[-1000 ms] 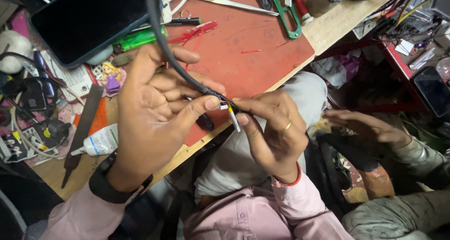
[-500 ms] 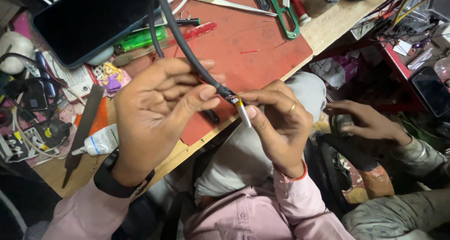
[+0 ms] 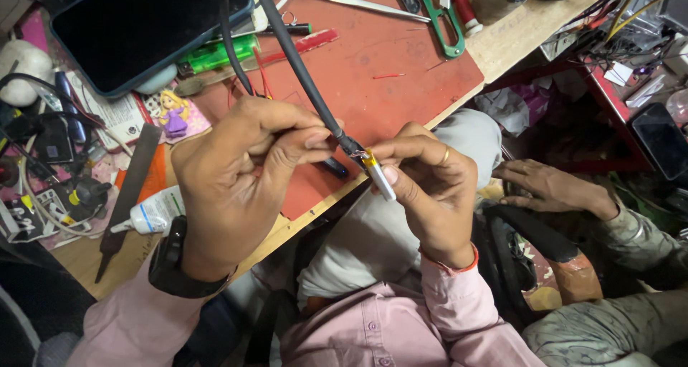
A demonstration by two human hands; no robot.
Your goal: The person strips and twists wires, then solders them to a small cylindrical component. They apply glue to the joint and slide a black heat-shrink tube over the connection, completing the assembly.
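Cluttered across its top, a wooden workbench (image 3: 534, 24) carries a red work mat (image 3: 401, 87) that fills the middle of the view. Over the bench's near edge, the left hand (image 3: 240, 173) closes thumb and forefinger on a black cable (image 3: 301, 80), pinching it just short of its stripped end. That cable runs away toward 11 o'clock and leaves the view at the top. At 3 o'clock from the pinch, touching the bared cable end, sits a small silver cylindrical cell (image 3: 378, 177) with a yellow band; the right hand (image 3: 430, 188) grips it between thumb and fingertips, tilted down toward 5 o'clock. A ring shows on one right finger, and a black watch (image 3: 175, 270) wraps the left wrist.

At 11 o'clock from the hands lies a dark phone (image 3: 143, 26), screen blank. Below it stand a tiny doll figure (image 3: 174, 112) and, toward 8 o'clock, a white glue bottle (image 3: 150, 215) beside a flat dark file (image 3: 125, 198). Green-handled scissors (image 3: 437, 19) rest at 1 o'clock on the mat's far edge. At 3 o'clock, well apart, another person's hand (image 3: 548, 188) rests low beside the bench.
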